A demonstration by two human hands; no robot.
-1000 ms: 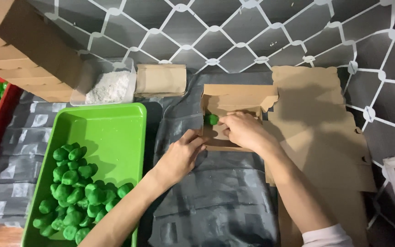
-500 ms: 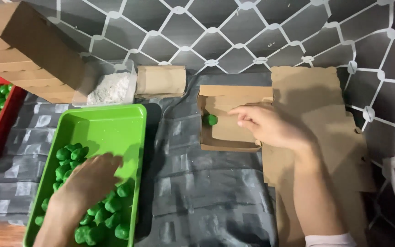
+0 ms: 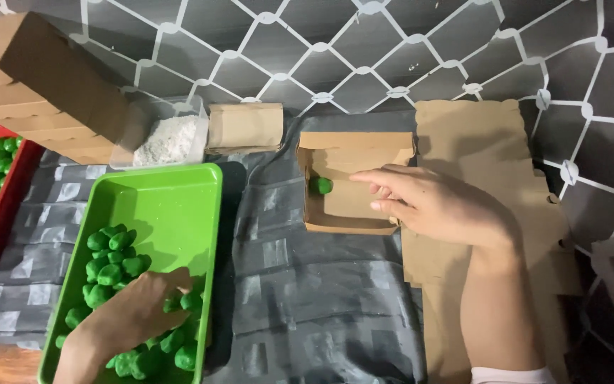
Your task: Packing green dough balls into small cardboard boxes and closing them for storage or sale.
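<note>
Green balls (image 3: 111, 259): small, rounded, glossy, heaped in a green tray (image 3: 172, 203). Left hand (image 3: 136, 313) rests on the heap, grip hidden. Right hand (image 3: 438, 206) lies open-fingered, empty, over a cardboard box (image 3: 353, 146) holding one ball (image 3: 320, 185).

left hand (image 3: 133, 316) among green balls (image 3: 111, 259) in tray (image 3: 172, 203), right hand (image 3: 438, 206) over open box (image 3: 353, 181)

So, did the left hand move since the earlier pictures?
Yes. The left hand went from beside the open cardboard box leftward into the green tray.
</note>
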